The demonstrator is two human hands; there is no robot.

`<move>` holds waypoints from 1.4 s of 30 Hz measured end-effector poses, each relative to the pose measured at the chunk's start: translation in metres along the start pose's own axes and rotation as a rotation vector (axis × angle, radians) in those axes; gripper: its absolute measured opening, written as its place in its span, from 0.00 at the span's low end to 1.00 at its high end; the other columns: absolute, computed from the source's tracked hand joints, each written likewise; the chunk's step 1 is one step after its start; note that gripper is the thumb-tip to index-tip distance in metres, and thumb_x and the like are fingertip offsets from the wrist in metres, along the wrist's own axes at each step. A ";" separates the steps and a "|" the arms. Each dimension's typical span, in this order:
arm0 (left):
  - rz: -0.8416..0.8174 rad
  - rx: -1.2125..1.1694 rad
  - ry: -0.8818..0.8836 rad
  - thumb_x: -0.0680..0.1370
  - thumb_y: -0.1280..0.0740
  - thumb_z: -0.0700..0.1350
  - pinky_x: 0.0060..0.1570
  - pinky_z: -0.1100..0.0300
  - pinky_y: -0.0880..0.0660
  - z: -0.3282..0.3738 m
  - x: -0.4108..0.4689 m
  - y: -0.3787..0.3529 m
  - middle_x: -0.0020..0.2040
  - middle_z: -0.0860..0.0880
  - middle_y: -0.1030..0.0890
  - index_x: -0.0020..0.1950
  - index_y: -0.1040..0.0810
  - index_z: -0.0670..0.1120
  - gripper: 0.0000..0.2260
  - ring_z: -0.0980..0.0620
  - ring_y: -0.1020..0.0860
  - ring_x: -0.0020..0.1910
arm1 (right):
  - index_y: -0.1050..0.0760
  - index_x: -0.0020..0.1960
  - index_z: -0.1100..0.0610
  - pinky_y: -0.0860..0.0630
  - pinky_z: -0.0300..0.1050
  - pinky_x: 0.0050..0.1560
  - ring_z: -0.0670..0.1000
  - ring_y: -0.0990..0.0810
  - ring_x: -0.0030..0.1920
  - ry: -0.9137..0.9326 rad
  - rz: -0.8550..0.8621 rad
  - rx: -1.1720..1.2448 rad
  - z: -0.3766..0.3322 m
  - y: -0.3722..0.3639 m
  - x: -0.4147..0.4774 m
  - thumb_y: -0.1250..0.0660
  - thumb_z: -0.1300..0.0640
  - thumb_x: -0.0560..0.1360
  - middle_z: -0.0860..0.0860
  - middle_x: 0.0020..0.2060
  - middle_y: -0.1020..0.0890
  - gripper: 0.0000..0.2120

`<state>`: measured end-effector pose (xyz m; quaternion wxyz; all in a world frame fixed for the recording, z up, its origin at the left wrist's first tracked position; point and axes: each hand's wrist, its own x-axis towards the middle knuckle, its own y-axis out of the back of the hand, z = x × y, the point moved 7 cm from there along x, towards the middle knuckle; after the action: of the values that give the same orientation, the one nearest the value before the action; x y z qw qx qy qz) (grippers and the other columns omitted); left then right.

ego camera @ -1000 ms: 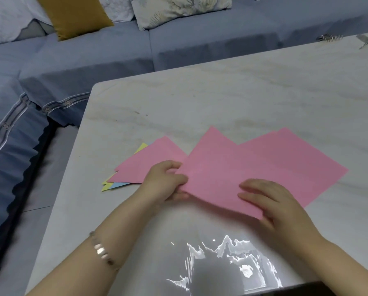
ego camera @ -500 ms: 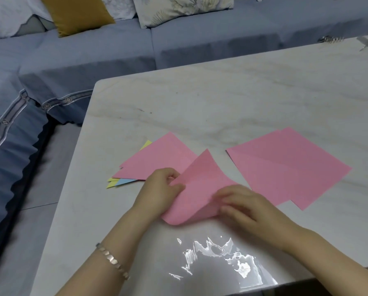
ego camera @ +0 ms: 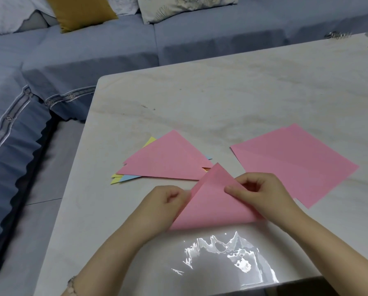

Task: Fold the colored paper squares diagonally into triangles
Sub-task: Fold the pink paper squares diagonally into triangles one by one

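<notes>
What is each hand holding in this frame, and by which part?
Both hold the half-folded pink sheet: the left hand pinches its left edge, and the right hand pinches its right edge, below the top corner.

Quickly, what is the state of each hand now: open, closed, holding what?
Left hand: closed, pinching the left edge of the pink sheet.
Right hand: closed, pinching the same sheet's right side.

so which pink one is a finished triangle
The pink triangle topping the left pile; left hand and right hand hold the middle sheet; the right stack lies unfolded.
</notes>
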<state>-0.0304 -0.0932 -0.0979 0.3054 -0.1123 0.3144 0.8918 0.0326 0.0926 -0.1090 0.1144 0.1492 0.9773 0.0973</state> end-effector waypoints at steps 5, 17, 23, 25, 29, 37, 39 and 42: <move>0.145 0.136 -0.093 0.77 0.41 0.56 0.42 0.65 0.31 0.033 -0.009 0.007 0.41 0.58 0.22 0.49 0.23 0.52 0.11 0.60 0.25 0.40 | 0.19 0.35 0.54 0.30 0.32 0.34 0.43 0.23 0.32 0.052 0.035 -0.070 -0.015 -0.003 -0.005 0.26 0.58 0.67 0.49 0.32 0.17 0.03; 0.321 -0.206 -0.216 0.70 0.28 0.39 0.34 0.79 0.32 0.051 -0.016 0.009 0.28 0.63 0.22 0.39 0.23 0.63 0.17 0.67 0.26 0.29 | 0.21 0.43 0.40 0.28 0.32 0.37 0.50 0.22 0.35 0.177 0.156 -0.035 -0.051 0.007 -0.021 0.27 0.59 0.67 0.42 0.37 0.18 0.14; 0.321 -0.232 -0.257 0.71 0.28 0.39 0.41 0.80 0.32 0.049 -0.023 0.008 0.35 0.69 0.20 0.44 0.21 0.63 0.17 0.69 0.23 0.39 | 0.20 0.38 0.40 0.29 0.28 0.40 0.48 0.21 0.39 0.166 0.157 -0.044 -0.053 0.005 -0.024 0.27 0.59 0.68 0.41 0.38 0.17 0.12; 0.311 -0.223 -0.261 0.71 0.29 0.40 0.42 0.80 0.32 0.048 -0.025 0.007 0.39 0.73 0.21 0.45 0.21 0.62 0.15 0.68 0.23 0.41 | 0.20 0.38 0.41 0.28 0.28 0.41 0.48 0.20 0.40 0.165 0.156 -0.033 -0.053 0.005 -0.025 0.27 0.59 0.67 0.42 0.38 0.16 0.12; 0.326 -0.235 -0.283 0.71 0.28 0.39 0.42 0.79 0.31 0.049 -0.028 0.009 0.42 0.69 0.20 0.42 0.22 0.64 0.17 0.66 0.23 0.40 | 0.20 0.38 0.41 0.28 0.27 0.42 0.46 0.19 0.40 0.170 0.156 -0.024 -0.054 0.005 -0.026 0.27 0.59 0.67 0.42 0.39 0.16 0.12; 0.278 -0.305 -0.277 0.70 0.28 0.36 0.38 0.78 0.31 0.050 -0.027 0.008 0.35 0.66 0.19 0.38 0.21 0.61 0.18 0.66 0.23 0.35 | 0.19 0.38 0.42 0.28 0.28 0.40 0.50 0.20 0.40 0.181 0.138 -0.019 -0.058 0.005 -0.028 0.27 0.61 0.66 0.46 0.39 0.16 0.13; 0.269 -0.307 -0.276 0.70 0.28 0.35 0.38 0.78 0.30 0.050 -0.026 0.008 0.34 0.66 0.19 0.38 0.21 0.61 0.17 0.66 0.22 0.34 | 0.19 0.38 0.42 0.28 0.27 0.40 0.49 0.20 0.40 0.176 0.135 -0.017 -0.057 0.005 -0.028 0.27 0.61 0.66 0.45 0.39 0.17 0.13; 0.264 -0.313 -0.272 0.69 0.28 0.35 0.38 0.77 0.29 0.049 -0.026 0.007 0.33 0.65 0.19 0.38 0.21 0.59 0.16 0.65 0.22 0.33 | 0.20 0.38 0.41 0.28 0.26 0.41 0.47 0.20 0.40 0.168 0.122 -0.031 -0.057 0.005 -0.028 0.27 0.61 0.67 0.42 0.40 0.16 0.13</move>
<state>-0.0149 -0.0790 -0.0467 0.2048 0.0051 0.1405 0.9686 0.0460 0.0795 -0.0480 0.0281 0.1979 0.9710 0.1313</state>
